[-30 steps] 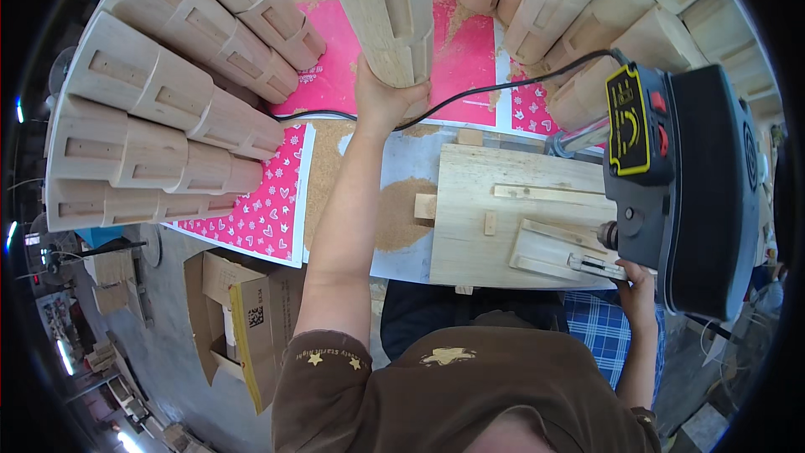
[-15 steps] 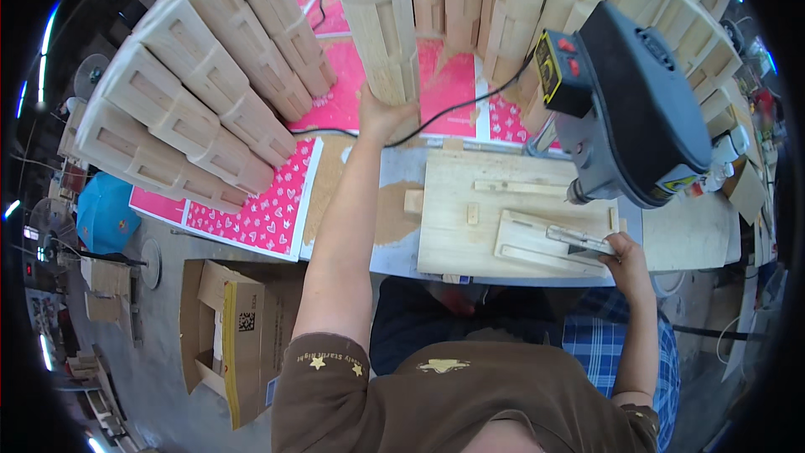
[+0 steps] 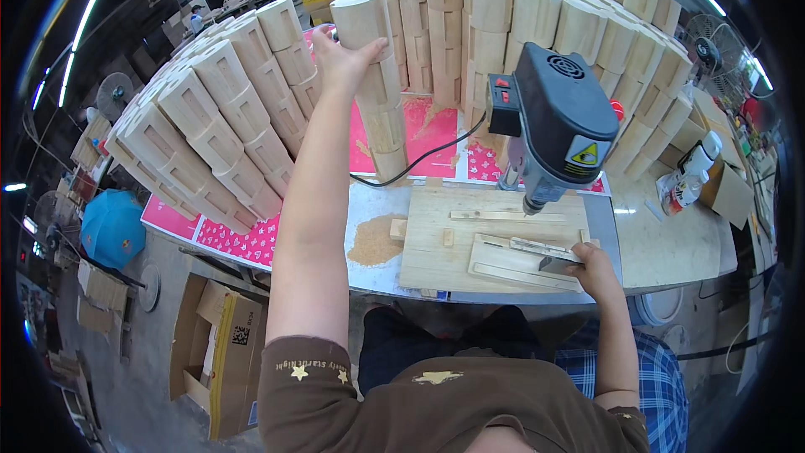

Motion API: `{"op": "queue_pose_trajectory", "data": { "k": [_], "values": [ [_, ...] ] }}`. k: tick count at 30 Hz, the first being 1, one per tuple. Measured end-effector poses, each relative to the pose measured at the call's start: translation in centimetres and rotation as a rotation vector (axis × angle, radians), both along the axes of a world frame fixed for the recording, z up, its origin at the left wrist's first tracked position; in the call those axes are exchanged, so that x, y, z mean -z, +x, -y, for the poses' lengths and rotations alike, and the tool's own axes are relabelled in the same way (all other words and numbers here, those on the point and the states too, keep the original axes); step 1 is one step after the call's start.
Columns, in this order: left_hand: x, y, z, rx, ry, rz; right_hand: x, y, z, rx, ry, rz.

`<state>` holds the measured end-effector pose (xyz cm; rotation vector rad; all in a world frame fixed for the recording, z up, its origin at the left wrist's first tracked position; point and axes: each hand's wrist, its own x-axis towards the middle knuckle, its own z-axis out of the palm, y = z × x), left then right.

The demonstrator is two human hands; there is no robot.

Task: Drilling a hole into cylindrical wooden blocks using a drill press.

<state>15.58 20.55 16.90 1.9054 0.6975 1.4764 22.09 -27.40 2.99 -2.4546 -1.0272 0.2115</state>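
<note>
A tall stack of pale wooden blocks [image 3: 384, 109] stands on the far side of the bench. My left hand [image 3: 342, 63] reaches to its upper part, thumb and fingers wrapped round the top wooden block [image 3: 360, 18]; some fingers are hidden behind it. At the near right, my right hand [image 3: 597, 273] is closed on the end of a flat tool with a grey metal plate [image 3: 558, 266], its exact kind unclear. This lies over a wooden jig board [image 3: 428, 256] with thin strips fixed on it. Above the board hangs the head of a drill press [image 3: 562, 109].
Many more stacked wooden blocks [image 3: 222, 101] line the back and left over pink patterned sheets [image 3: 251, 239]. Sawdust [image 3: 375, 239] lies left of the board. A black cable [image 3: 436, 151] crosses behind it. An opened cardboard box [image 3: 222, 361] is on the floor.
My left hand has gone from low on the front stack up to its top block. The view has tilted up, showing the stack tops. My right hand stays at the board's right edge.
</note>
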Motion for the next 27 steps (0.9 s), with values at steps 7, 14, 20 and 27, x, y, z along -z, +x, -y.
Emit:
{"op": "queue_pose_trajectory", "data": {
  "k": [7,14,20,27],
  "values": [
    [-0.3,-0.2,0.6,-0.135,0.174,0.082,1.6,0.3,0.2,-0.024,0.061,0.031],
    [-5.2,-8.2,10.3,0.319,0.199,0.299,1.2,0.8,0.0,-0.024,0.050,0.021],
    [2.2,-14.4,15.6,0.606,-0.255,-0.100,0.9,0.4,-0.9,-0.063,0.001,0.085],
    [11.8,-13.2,18.4,0.701,-0.545,-0.795,1.7,1.3,-0.5,-0.180,0.156,-0.011]
  ]
}}
